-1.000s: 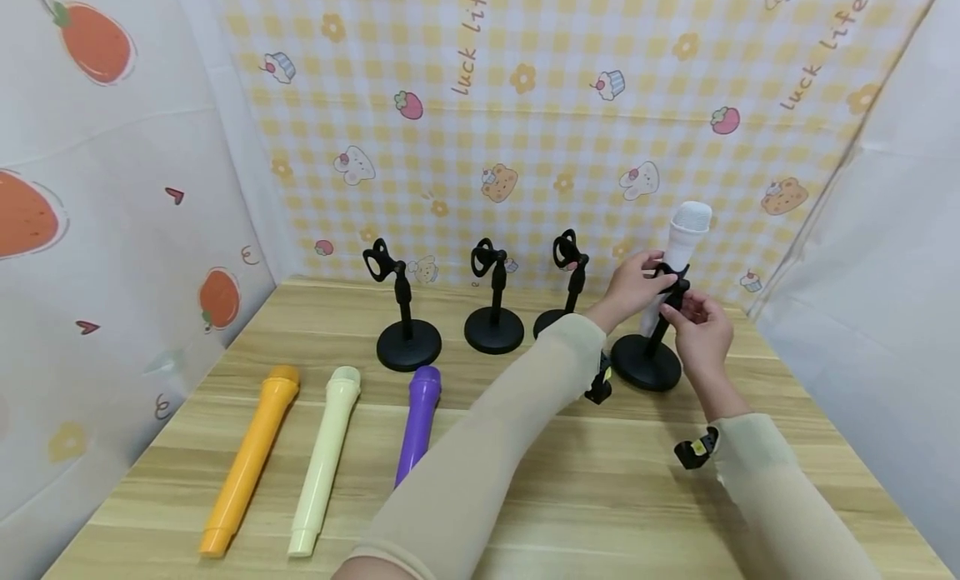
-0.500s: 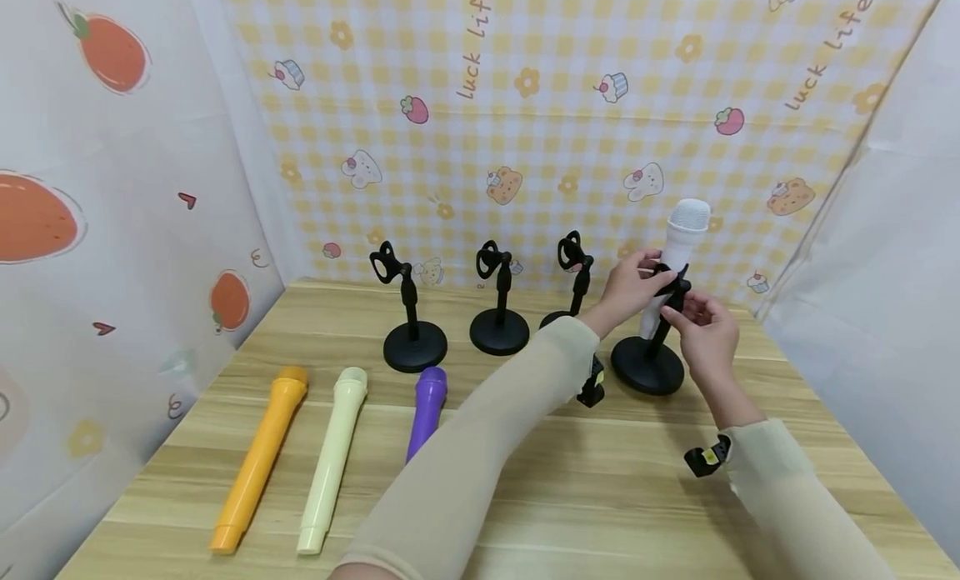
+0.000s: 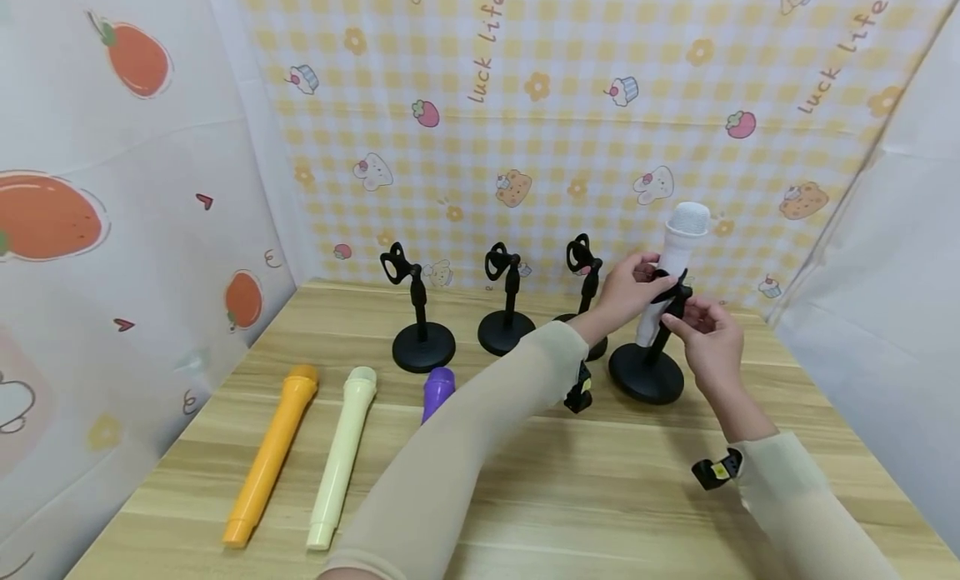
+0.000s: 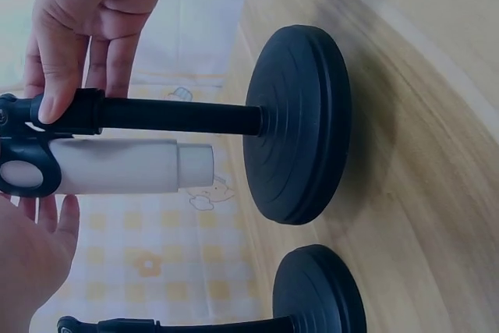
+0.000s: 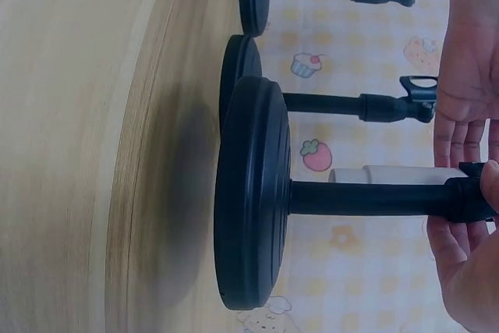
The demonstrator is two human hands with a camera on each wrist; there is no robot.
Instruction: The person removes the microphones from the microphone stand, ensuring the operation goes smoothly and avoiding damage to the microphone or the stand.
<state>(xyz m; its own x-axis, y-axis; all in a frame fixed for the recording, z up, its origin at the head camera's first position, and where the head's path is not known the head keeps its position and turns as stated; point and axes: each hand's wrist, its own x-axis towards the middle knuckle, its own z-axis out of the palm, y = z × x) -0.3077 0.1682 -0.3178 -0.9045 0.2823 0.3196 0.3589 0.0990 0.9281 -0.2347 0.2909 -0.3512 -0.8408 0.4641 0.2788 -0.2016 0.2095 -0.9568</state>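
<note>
A white microphone [image 3: 678,245] sits tilted in the clip of a black tabletop stand [image 3: 647,377] at the right, mesh head up. My left hand [image 3: 627,292] grips the clip and microphone from the left, thumb across the clip's front. With thumb and fingers my right hand [image 3: 714,347] pinches the stand's neck just below the clip. In the left wrist view the microphone's lower end [image 4: 129,166] runs alongside the pole [image 4: 183,116], ending short of the round base [image 4: 292,126]. The right wrist view shows the pole partly covering the microphone [image 5: 390,175].
Three more black stands, the left one [image 3: 423,347], the middle one [image 3: 507,332] and the right one [image 3: 588,292], stand with bare clips along the back. Orange [image 3: 272,455], pale yellow [image 3: 342,459] and purple [image 3: 438,390] microphones lie at the left; my left sleeve partly covers the purple one.
The held stand, with the white microphone and both hands, has shifted slightly left and nearer relative to the other stands. Both grips look the same. The head view has turned a little left.
</note>
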